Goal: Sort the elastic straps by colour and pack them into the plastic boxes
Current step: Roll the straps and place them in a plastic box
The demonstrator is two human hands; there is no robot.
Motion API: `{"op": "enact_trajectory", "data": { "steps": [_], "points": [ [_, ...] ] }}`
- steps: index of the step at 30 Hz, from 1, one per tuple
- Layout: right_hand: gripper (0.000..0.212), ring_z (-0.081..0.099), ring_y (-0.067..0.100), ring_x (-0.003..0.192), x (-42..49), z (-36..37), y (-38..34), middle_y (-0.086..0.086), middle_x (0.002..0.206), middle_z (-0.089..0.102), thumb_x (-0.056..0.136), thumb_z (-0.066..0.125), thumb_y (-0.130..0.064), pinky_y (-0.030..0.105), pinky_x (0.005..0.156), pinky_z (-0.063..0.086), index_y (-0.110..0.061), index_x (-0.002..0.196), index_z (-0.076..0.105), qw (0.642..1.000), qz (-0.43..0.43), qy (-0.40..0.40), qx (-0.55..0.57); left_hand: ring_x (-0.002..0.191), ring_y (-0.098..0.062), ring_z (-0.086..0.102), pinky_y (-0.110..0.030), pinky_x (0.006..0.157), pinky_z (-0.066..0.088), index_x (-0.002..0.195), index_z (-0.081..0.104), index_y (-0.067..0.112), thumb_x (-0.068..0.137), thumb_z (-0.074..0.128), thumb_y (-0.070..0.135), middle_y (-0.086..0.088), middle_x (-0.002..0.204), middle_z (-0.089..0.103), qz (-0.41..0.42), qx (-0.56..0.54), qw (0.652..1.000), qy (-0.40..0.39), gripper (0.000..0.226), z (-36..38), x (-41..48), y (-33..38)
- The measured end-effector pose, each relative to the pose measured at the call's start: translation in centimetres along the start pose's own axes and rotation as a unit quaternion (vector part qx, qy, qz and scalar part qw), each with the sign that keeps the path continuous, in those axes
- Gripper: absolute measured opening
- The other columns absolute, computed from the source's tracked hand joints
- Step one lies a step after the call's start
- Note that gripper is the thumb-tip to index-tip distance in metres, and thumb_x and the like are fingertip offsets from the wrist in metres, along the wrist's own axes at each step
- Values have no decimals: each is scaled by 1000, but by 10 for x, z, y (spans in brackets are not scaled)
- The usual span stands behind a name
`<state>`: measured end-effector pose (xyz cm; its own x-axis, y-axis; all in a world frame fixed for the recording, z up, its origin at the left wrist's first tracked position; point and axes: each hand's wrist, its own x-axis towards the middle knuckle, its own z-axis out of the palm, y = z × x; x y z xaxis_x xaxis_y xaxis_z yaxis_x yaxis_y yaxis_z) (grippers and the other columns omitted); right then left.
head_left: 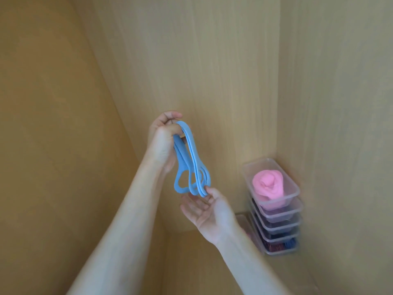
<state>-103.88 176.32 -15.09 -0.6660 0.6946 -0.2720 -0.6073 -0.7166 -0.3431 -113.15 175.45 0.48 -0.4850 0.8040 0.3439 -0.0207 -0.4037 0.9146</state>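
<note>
Bare forearms [127,220] rise from the bottom edge to mid-frame, where the left hand [163,143] curls its fingers tight round the top of a bunch of looped blue straps [192,158]. Just below, the right hand [207,211] lies palm up with fingers loosely spread, thumb touching the lowest loops. At lower right, a stack of clear boxes [294,206] stands in the corner of the wooden walls [212,60], a rolled pink strap [269,186] in the top one
</note>
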Motion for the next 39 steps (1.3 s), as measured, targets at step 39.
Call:
{"op": "enact_trajectory", "data": {
  "steps": [39],
  "points": [
    [23,73,14,81,-23,0,-83,11,109,76,91,62,-4,26,63,55,-11,113,61,964,-137,-63,-217,79,-19,60,-33,76,45,95,55,15,86,43,-13,-7,87,64,-114,-23,984,136,32,-72,-6,-96]
  ]
}}
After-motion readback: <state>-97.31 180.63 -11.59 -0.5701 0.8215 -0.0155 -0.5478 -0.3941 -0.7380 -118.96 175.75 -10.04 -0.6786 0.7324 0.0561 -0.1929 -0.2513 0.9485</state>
